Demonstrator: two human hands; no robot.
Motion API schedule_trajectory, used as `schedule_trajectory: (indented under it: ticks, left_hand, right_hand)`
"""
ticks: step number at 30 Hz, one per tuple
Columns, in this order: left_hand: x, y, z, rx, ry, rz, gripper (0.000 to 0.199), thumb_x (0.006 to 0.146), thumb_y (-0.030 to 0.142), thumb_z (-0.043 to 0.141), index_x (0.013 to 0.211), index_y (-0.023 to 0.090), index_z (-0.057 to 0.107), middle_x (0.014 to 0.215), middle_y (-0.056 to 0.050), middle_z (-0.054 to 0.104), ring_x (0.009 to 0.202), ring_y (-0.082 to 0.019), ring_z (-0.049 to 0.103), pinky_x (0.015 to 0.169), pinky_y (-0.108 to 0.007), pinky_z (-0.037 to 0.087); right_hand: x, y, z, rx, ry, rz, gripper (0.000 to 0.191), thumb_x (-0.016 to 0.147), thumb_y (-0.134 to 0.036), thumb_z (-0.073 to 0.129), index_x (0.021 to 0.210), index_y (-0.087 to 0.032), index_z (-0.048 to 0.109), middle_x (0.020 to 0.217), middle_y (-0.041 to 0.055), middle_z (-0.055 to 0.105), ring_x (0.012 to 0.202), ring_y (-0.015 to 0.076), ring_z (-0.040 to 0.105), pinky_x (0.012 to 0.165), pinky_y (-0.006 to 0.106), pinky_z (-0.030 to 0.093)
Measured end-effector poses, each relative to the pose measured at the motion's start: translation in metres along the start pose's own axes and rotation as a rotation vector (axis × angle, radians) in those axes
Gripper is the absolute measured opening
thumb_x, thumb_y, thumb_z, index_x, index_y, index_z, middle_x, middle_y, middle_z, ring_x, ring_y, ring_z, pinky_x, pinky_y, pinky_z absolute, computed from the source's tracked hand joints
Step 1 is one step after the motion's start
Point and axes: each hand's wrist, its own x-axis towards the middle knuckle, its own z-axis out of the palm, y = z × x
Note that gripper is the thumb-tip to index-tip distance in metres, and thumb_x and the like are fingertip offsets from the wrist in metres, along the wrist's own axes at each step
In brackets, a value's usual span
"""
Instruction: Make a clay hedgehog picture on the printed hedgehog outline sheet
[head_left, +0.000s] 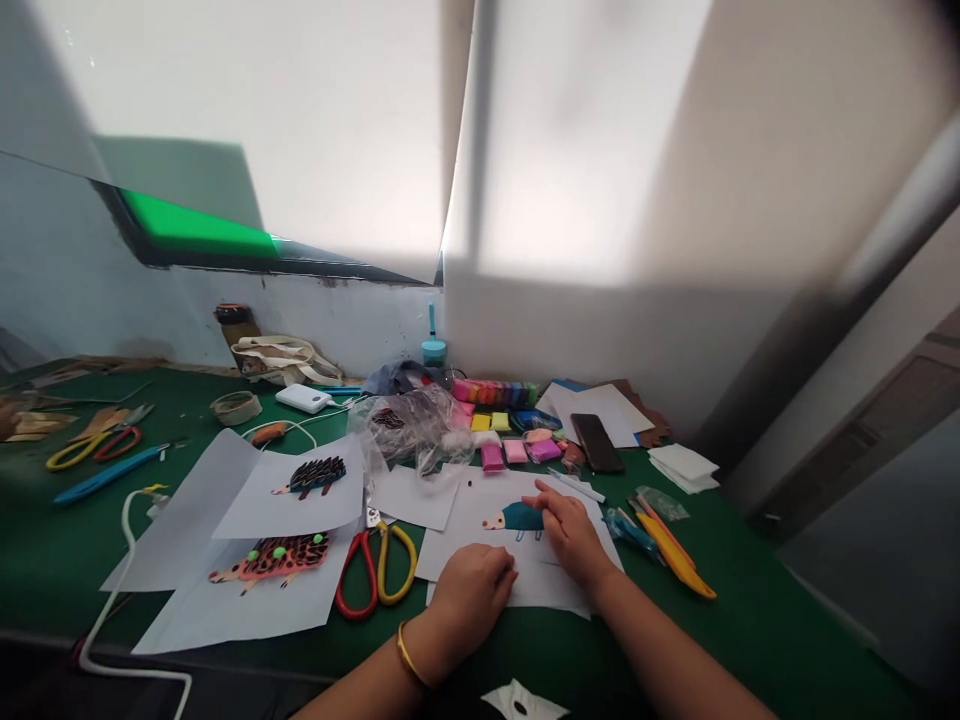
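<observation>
A hedgehog picture (523, 517) with a teal clay body, a pale face and drawn blue legs is on a white sheet (465, 560). My right hand (568, 530) reaches over the hedgehog's right end, index finger stretched out, touching or just above the teal clay. The tips of its other fingers are partly hidden. My left hand (474, 590) rests at the sheet's lower edge with its fingers curled in; their inside is hidden. A tiny dark bit (470, 483) lies on the sheet above the hedgehog. Scissors (379, 570) with red and yellow handles lie left of my left hand.
Two finished hedgehog pictures (319, 473) lie on sheets to the left. Clay packets (516, 452), a plastic bag (412, 425) and a phone (596, 443) are behind the sheet. A yellow cutter (675, 555) lies right. A white cable (124, 560) hangs over the left edge.
</observation>
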Motion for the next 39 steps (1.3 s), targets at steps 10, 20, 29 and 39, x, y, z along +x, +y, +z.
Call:
schedule_trajectory:
  ticks: [10,20,29,39]
  left_hand:
    - [-0.001,-0.001,0.001,-0.029,0.005,-0.014,0.014,0.094,0.026,0.052,0.093,0.02,0.064,0.093,-0.005,0.069,0.087,-0.021,0.062,0.077,-0.03,0.045]
    - [0.0,-0.002,0.002,-0.032,0.007,-0.026,0.016,0.094,0.027,0.05,0.093,0.02,0.065,0.093,-0.005,0.069,0.088,-0.021,0.063,0.08,-0.031,0.046]
    - [0.0,0.0,-0.004,-0.062,-0.037,-0.034,0.018,0.095,0.03,0.049,0.097,0.021,0.065,0.095,-0.005,0.069,0.088,-0.02,0.063,0.079,-0.03,0.046]
    - [0.0,-0.003,0.001,-0.063,-0.013,-0.02,0.018,0.095,0.03,0.05,0.095,0.021,0.065,0.096,-0.005,0.07,0.09,-0.021,0.063,0.08,-0.03,0.046]
  right_hand:
    - [0.001,0.007,0.001,-0.004,-0.075,0.002,0.028,0.086,-0.02,0.035,0.097,-0.024,0.06,0.118,0.0068,0.071,0.139,0.0222,0.041,0.104,0.045,0.035]
    - [0.007,0.006,0.005,-0.001,-0.128,-0.011,0.031,0.084,-0.018,0.038,0.104,-0.024,0.06,0.122,0.0063,0.069,0.142,0.0232,0.036,0.106,0.048,0.032]
    - [-0.01,0.021,-0.018,0.24,0.084,0.085,0.028,0.091,-0.031,0.032,0.093,-0.024,0.059,0.113,0.0079,0.072,0.136,0.0242,0.044,0.11,0.046,0.034]
    - [-0.01,0.018,-0.013,0.056,-0.068,0.062,0.031,0.089,-0.028,0.032,0.097,-0.025,0.061,0.118,0.0055,0.072,0.137,0.0237,0.043,0.105,0.046,0.036]
